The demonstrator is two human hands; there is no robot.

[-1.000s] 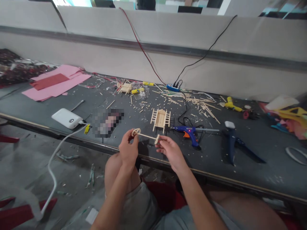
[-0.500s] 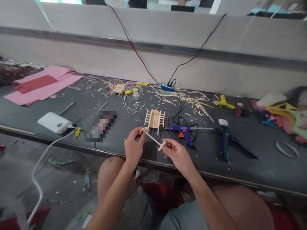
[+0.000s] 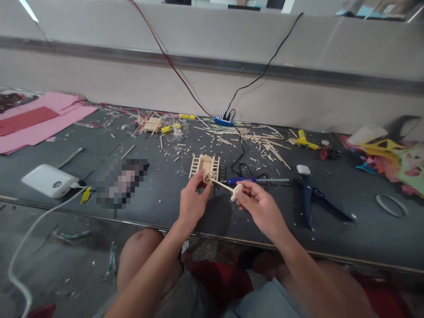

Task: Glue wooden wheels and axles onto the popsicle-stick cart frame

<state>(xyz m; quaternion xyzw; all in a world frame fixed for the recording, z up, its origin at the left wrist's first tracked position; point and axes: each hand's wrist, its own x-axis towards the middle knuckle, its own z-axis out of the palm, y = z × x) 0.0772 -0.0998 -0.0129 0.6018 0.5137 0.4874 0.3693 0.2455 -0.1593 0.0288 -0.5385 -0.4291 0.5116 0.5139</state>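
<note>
At centre frame, just above the near table edge (image 3: 99,215), the person is holding a small wooden axle w/ two wheels (image 3: 222,185) between both hands. The left hand (image 3: 192,201) is pinching the left wheel at the fingertips; the right hand (image 3: 261,205) is closed on the right wheel, thumb & forefinger. The stick is running tilted, left end higher, right end lower. The left wheel is sitting right in front of the little stick cart (image 3: 205,165), which is standing on the table just behind; touching or not can't be told.

Right of the cart, a blue glue gun (image 3: 240,180) is lying partly hidden by the right hand, its black cord looping up to a power strip (image 3: 222,120) at upper centre. Dark pliers (image 3: 308,194) are lying at centre right. Stick offcuts are scattered across the middle. A white power bank (image 3: 48,180) is resting at left, pink paper (image 3: 39,126) at upper left.

Risks, as a judgement: the axle looks thin, so twisting or squeezing the wheels unevenly could be snapping it or popping a glued joint. The gun tip may be hot & is lying near the right fingers, so a careless reach could mean a burn. Bumping the cart could be cracking its rails.
</note>
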